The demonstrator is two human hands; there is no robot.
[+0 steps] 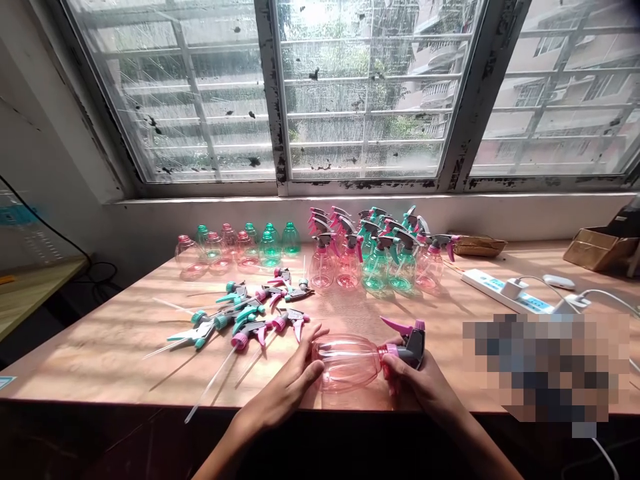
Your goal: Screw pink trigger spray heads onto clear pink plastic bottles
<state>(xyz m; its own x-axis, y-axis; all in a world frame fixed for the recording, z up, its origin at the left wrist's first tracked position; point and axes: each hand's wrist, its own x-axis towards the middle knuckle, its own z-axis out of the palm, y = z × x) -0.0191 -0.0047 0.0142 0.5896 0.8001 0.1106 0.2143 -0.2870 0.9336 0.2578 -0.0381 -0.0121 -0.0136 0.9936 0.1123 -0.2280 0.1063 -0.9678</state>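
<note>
A clear pink spray bottle [347,362] lies on its side between my hands at the table's front edge, its base to the left. Around the base end, my left hand [295,373] is closed on the bottle. My right hand [423,380] grips the neck, thumb on the pink collar of the grey and pink trigger head [414,345]. That head sits at the bottle's mouth; whether it is screwed tight I cannot tell. Just left of my left hand lie several loose trigger heads [253,331] in pink, green and grey, with thin dip tubes.
Several headless pink and green bottles [271,248] stand at the back left. Several bottles with trigger heads [381,267] stand at the back middle. A white power strip [500,291] with plugs, a cardboard box [600,248] and a blurred-out patch [550,367] are on the right.
</note>
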